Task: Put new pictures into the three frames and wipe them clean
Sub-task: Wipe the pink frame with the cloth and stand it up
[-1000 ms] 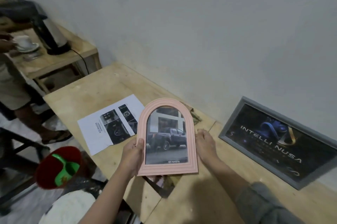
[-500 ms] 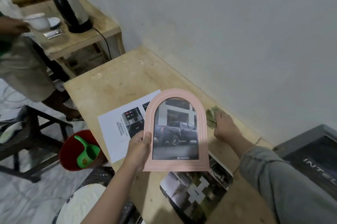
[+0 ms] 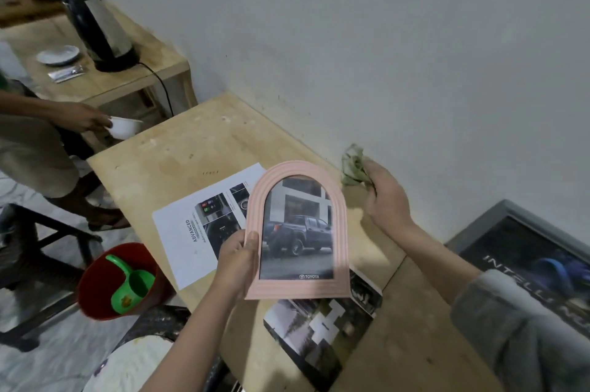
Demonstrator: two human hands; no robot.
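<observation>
Head view: left grip (image 3: 238,259) pinches pink frame (image 3: 298,232); right grip (image 3: 384,197) clutches cloth (image 3: 354,165).

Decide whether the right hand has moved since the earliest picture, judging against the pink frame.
Yes. The right hand has left the pink arched frame's right edge, moving toward the wall; it now grips a green cloth beyond the frame's top right.

Single head-worn wide-angle view, looking forward and steeply down, close over the wooden table (image 3: 198,149), tilted toward the white wall (image 3: 383,40), floor visible at left, edges bowed
</observation>
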